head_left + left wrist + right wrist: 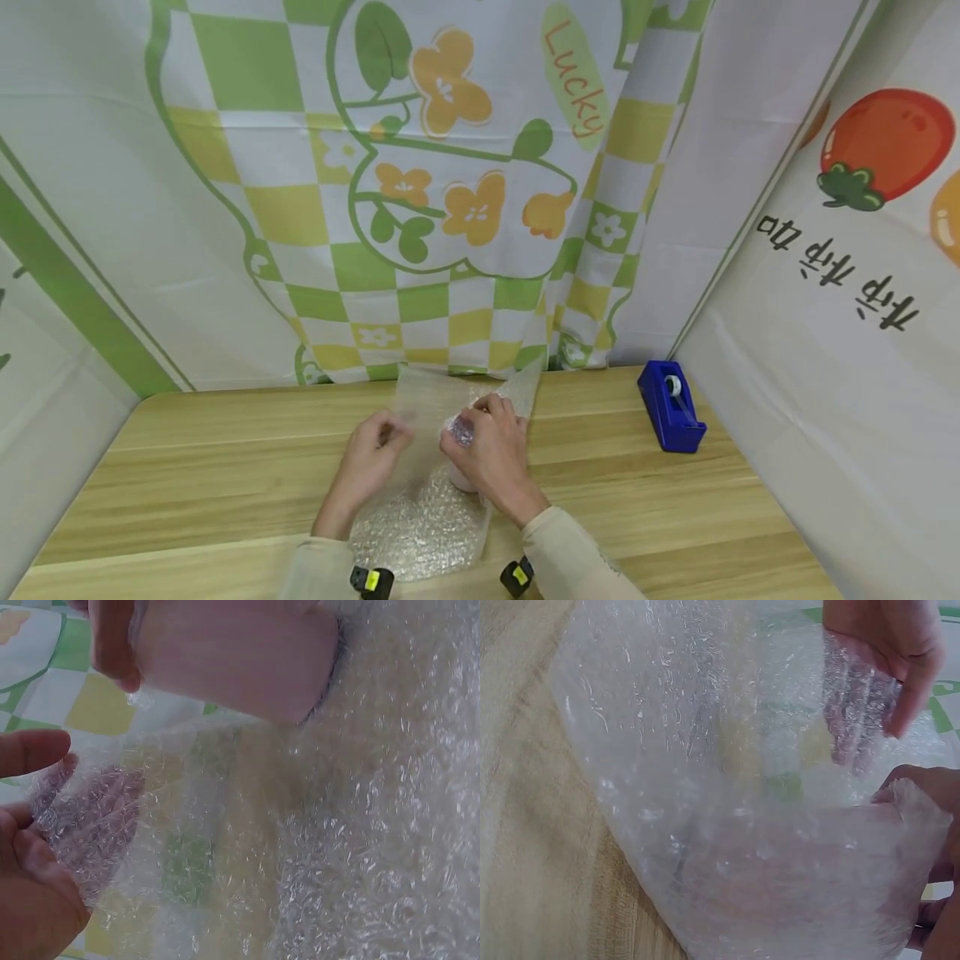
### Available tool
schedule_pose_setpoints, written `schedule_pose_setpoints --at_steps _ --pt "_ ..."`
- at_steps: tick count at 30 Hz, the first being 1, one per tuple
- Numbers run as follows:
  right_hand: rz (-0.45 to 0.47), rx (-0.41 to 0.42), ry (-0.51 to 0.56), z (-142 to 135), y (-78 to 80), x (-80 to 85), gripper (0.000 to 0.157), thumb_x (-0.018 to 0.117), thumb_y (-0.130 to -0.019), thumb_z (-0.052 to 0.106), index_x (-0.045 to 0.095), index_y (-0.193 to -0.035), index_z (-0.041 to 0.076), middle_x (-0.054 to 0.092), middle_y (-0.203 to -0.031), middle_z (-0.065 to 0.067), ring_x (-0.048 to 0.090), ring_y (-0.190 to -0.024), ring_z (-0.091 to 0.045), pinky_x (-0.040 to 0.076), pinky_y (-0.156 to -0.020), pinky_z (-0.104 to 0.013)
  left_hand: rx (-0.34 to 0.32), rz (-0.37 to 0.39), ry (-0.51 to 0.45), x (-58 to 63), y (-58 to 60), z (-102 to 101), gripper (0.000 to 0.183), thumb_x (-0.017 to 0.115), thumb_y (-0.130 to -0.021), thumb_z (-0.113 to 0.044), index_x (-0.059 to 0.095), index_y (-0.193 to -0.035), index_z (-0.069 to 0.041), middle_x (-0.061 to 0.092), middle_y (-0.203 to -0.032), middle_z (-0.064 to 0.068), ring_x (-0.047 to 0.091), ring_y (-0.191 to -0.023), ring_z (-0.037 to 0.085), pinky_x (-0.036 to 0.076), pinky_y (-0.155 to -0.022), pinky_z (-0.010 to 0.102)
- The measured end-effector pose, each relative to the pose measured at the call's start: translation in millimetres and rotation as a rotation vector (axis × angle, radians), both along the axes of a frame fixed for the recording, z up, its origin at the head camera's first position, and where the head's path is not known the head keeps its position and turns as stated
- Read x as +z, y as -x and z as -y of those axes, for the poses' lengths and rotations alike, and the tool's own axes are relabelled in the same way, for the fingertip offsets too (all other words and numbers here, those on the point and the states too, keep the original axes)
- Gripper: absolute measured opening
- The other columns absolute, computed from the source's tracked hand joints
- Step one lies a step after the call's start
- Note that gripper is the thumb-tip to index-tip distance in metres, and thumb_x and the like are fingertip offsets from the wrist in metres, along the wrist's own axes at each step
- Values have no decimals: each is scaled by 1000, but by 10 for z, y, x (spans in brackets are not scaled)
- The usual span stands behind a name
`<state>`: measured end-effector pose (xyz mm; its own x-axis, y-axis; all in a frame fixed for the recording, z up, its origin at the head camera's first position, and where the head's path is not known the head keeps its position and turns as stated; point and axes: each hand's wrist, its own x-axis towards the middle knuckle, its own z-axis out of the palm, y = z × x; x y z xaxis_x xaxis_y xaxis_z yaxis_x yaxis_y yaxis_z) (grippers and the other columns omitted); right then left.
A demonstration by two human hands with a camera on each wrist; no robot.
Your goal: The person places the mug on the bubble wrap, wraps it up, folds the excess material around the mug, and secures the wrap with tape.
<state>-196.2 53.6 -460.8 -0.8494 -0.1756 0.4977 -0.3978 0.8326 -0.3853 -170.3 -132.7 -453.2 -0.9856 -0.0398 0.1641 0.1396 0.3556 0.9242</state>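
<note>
A pink cup (232, 656) is at the sheet of clear bubble wrap (420, 533), which covers one side of it in the right wrist view. My right hand (491, 446) grips the cup's upper end, with the edge of the wrap bunched by its fingers. To the left, my left hand (375, 454) pinches the far part of the wrap, thumb (34, 750) on one side and the other fingers visible through the plastic. In the head view the right hand hides most of the cup.
A blue tape dispenser (671, 408) with a roll of tape stands at the right back of the wooden table (240, 467). Behind the table hangs a green and yellow checked cloth (450, 317), close to the wrap's far end. White printed walls flank both sides.
</note>
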Motion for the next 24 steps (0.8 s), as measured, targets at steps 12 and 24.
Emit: schedule_pose_setpoints --at_steps 12,24 --pt "-27 -11 -22 8 6 -12 24 79 -80 33 80 -91 11 65 -104 -6 58 -97 -24 44 -74 -44 -98 47 -102 12 -54 -118 11 66 -95 -2 58 -88 -3 64 -88 6 58 -83 16 48 -79 31" --pt "-60 61 -68 -69 -6 -29 23 72 -92 35 79 -96 14 64 -111 -9 56 -102 -28 43 -75 -45 -148 62 -194 9 -43 -181 11 63 -96 -2 55 -89 0 60 -89 9 58 -85 22 49 -78 33"
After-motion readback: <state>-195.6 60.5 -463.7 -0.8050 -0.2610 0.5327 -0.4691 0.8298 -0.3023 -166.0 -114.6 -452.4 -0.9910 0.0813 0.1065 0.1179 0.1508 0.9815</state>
